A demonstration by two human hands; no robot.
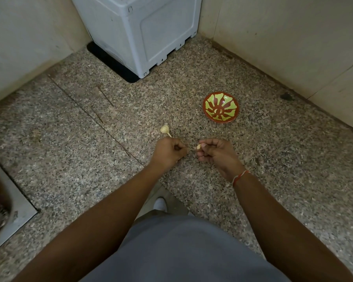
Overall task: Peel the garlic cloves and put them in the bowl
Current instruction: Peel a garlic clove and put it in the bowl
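Nearest the camera: grey trousers [183,251] fill the bottom centre, with a white shoe tip [160,203] just past them. Both bare forearms reach forward over a speckled granite counter [69,139]. At the left edge, part of a steel sink [6,210] with a drain.

Right wrist wears a red-and-white thread band [239,177]. Right hand [216,152] has its fingers curled, pinching a pale garlic clove [199,147] between thumb and fingertips, held just above the counter. Whether the clove still has skin on it is hard to tell at this size.

Left hand [169,150] is clenched, level with the right hand and near it, not touching. It seems to pinch something small at the thumb side, possibly a bit of peel, but too small to be sure. A garlic bulb [164,129] lies on the counter just beyond this hand, its stalk pointing back toward the knuckles.

Farther out and to the right sits the bowl [221,107], red with a yellow-green pattern, upright on the counter, apart from both hands and the bulb. No cloves are visible in it.

At the back, a grey plastic box [139,31] stands in the corner on a black mat [110,62], against beige tiled walls [283,37].
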